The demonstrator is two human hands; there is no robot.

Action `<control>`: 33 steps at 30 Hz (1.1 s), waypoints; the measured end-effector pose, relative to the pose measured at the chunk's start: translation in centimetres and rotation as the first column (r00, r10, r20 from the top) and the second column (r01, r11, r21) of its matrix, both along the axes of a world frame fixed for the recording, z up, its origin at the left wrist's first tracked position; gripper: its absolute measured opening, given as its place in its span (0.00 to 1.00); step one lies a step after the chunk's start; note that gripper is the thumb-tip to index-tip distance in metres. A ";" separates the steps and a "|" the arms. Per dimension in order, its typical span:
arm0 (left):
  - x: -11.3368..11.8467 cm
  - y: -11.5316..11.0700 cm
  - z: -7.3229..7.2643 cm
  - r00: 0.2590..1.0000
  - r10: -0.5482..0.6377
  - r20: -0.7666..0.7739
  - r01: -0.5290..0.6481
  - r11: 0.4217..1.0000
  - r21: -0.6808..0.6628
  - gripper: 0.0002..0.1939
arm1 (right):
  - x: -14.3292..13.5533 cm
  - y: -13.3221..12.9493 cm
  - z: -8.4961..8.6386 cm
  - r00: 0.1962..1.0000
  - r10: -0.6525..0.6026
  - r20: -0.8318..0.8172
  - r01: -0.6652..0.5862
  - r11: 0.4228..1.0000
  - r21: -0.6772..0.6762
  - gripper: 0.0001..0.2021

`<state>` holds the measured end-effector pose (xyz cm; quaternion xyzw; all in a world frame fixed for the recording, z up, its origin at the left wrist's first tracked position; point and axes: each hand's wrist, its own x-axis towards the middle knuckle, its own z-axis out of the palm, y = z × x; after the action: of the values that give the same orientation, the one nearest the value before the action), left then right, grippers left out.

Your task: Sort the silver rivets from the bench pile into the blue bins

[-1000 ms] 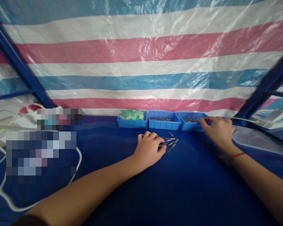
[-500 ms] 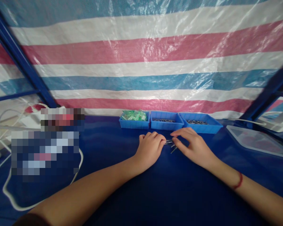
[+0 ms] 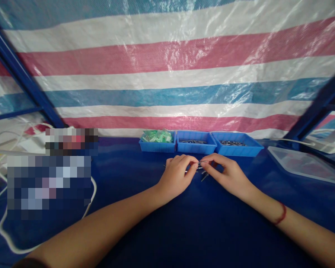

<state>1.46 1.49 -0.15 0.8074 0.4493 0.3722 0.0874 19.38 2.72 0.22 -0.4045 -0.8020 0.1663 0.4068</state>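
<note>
left hand: pinching a thin metal pin mid-frame
right hand: pinching that pin's other end
bench: blue cloth, loose pins under the hands

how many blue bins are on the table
3 small blue plastic bins in a row at the table's far edge: left bin with green pieces, middle bin and right bin with metal pins. None looks hidden.
</note>
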 end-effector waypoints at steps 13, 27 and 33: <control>0.1 -0.3 0.5 0.998 -0.036 -0.044 0.035 0.999 -0.031 0.07 | -0.4 -0.6 0.3 0.990 0.063 -0.128 -0.071 0.995 -0.063 0.10; 0.1 -0.3 0.3 0.998 -0.066 -0.013 0.065 0.997 -0.049 0.07 | -0.4 -0.6 0.3 0.989 0.044 -0.139 -0.049 0.998 -0.035 0.10; 0.1 -0.2 0.4 0.998 -0.056 0.004 0.056 0.997 -0.053 0.06 | -0.5 -0.8 0.5 0.990 0.041 -0.133 -0.045 0.999 -0.026 0.09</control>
<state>1.54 1.26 0.29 0.8166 0.4360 0.3587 0.1199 18.89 1.92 0.75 -0.3811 -0.7793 0.2133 0.4495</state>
